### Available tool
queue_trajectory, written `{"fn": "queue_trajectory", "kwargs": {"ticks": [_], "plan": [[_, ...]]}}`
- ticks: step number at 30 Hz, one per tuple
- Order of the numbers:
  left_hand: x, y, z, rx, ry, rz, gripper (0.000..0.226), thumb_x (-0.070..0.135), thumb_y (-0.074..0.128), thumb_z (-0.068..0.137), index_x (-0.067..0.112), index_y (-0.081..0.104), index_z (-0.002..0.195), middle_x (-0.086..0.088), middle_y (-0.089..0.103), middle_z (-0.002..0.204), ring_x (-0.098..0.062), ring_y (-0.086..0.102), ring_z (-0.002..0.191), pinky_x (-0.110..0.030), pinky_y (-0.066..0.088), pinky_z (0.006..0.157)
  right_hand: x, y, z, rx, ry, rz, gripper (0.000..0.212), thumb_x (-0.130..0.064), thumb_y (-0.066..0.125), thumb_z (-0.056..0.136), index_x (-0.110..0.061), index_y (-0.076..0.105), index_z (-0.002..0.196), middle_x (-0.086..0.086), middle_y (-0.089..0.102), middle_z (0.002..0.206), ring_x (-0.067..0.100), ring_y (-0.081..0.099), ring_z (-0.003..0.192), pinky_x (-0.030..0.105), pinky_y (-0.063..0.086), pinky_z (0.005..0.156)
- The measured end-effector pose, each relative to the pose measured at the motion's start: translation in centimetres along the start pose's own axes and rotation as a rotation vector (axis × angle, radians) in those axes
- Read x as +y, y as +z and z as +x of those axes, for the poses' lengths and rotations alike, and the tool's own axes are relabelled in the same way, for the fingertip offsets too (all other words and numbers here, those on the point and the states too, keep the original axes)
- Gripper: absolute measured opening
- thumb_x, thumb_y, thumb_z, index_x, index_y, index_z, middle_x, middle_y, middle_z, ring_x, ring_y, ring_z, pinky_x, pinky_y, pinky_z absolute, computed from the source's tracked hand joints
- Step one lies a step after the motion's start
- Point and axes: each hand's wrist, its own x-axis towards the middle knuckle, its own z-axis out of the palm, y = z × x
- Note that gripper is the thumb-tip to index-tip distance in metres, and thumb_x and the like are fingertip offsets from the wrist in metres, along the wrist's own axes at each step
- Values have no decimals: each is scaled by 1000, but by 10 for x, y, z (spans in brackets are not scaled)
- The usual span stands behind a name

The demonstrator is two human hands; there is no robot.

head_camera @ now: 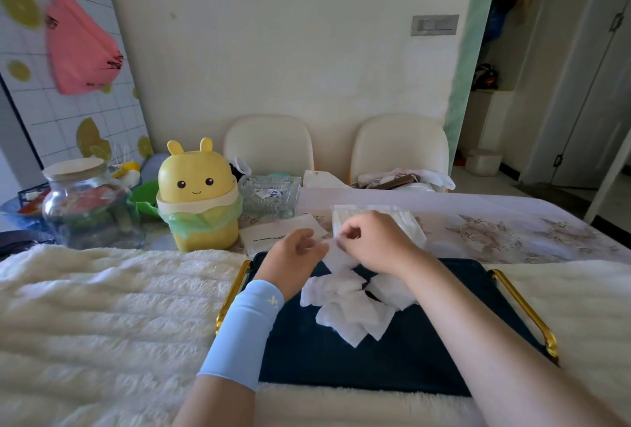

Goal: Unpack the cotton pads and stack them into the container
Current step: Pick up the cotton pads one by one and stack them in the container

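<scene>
Both hands, left hand and right hand, pinching one cotton pad between them above the tray; loose pads directly beneath, nearer the right.

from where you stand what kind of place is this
Most likely a dining area in someone's home. Two cream dining chairs stand behind a table with a floral cover, art hangs on the wall, and household clutter such as a glass jar and a yellow desktop bin sits on it.
</scene>
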Motion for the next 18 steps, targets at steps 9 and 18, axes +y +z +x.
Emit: {"fn": "queue_trajectory", "kwargs": {"ticks": [9, 18], "plan": [[15, 1, -9, -13, -36, -438, 5, 9, 72, 87, 12, 75, 91, -11, 77, 95, -26, 71, 88, -41, 57, 93, -8, -18, -34, 85, 148, 679, 7, -15, 68, 94, -20, 74, 95, 1, 76, 92, 17, 70, 77, 36, 59, 73], [33, 4, -21, 60, 85, -493, 8, 10, 71, 90, 17, 76, 90, -7, 78, 90, -24, 73, 87, -37, 60, 83, -12, -27, -48, 45, 164, 852, 6, -19, 73, 91, -15, 76, 93, -3, 73, 78, 12, 63, 69, 25, 51, 62]]}}
